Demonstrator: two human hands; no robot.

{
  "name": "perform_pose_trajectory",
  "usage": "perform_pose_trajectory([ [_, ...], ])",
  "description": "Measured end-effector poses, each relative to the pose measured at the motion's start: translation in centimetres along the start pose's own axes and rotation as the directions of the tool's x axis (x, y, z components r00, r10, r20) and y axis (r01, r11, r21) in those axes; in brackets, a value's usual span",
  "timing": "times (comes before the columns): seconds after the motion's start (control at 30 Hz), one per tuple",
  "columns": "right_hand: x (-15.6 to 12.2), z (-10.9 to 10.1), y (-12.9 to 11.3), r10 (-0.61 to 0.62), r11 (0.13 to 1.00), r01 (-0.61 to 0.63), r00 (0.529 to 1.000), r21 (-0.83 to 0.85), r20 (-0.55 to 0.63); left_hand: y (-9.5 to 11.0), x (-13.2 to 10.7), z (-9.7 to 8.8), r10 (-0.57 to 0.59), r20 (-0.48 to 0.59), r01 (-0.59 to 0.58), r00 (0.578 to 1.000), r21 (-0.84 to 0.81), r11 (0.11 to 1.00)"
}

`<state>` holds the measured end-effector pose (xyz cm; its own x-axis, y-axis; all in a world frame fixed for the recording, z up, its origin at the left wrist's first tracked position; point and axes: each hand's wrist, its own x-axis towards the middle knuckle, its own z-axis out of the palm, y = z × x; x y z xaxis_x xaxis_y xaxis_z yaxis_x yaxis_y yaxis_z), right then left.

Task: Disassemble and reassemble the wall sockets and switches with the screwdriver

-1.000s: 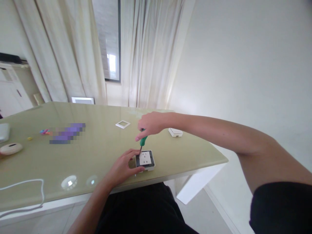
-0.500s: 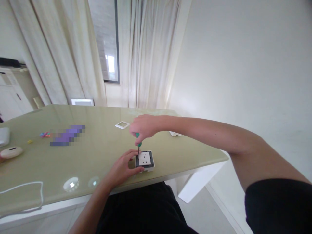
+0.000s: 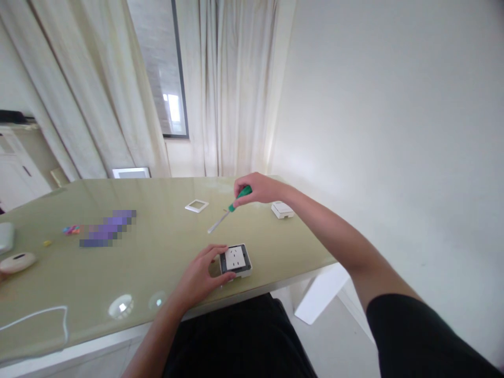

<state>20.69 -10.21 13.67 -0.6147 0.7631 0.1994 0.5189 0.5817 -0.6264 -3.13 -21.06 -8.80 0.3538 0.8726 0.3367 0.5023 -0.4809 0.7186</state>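
A white wall socket (image 3: 235, 258) with a dark inner frame lies face up near the table's front edge, its cover frame off. My left hand (image 3: 202, 274) grips its left side, thumb at the near edge and fingers at the far edge. Above and beyond the socket, my right hand (image 3: 255, 190) is closed around the green handle of a screwdriver (image 3: 220, 222). The screwdriver's shaft slants down to the left, and its tip is apart from the socket. A white square cover frame (image 3: 196, 206) lies flat farther back on the table.
A white box-like piece (image 3: 282, 210) sits beyond my right forearm. To the left are a blurred purple object (image 3: 108, 229), small colourful bits (image 3: 71, 230), a pale rounded device (image 3: 18, 262) and a white cable (image 3: 37, 316). A wall stands on the right.
My right hand has lifted the screwdriver out of the socket and moved it up and right, tilting it from upright to slanted. My left hand stays on the socket.
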Motion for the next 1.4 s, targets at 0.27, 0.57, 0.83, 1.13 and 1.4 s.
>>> perform_pose_trajectory([
  [0.27, -6.6, 7.0, 11.5, 0.356, 0.899, -0.219, 0.87, 0.38, -0.341, -0.9, 5.3, -2.0, 0.02, 0.115, -0.027, 0.993, 0.057, 0.998],
  [0.57, -7.1, 10.6, 15.9, 0.466, 0.786, -0.153, 0.784, 0.599, -0.41, -7.0, 18.3, -0.8, -0.086, 0.123, 0.026, 0.989, 0.427, 0.904],
  [0.83, -6.9, 11.2, 16.5, 0.454, 0.745, 0.011, 0.724, 0.667, -0.52, -8.7, 18.1, -1.0, -0.108, 0.193, -0.04, 0.975, 0.634, 0.772],
  [1.13, -7.0, 11.3, 16.8, 0.459, 0.736, 0.067, 0.683, 0.674, -0.568, -8.8, 18.2, -0.8, -0.067, 0.169, -0.066, 0.983, 0.677, 0.733],
  [1.4, -6.9, 11.3, 17.0, 0.463, 0.734, 0.067, 0.679, 0.675, -0.57, -7.8, 18.0, -0.7, -0.094, 0.257, -0.106, 0.962, 0.668, 0.737],
])
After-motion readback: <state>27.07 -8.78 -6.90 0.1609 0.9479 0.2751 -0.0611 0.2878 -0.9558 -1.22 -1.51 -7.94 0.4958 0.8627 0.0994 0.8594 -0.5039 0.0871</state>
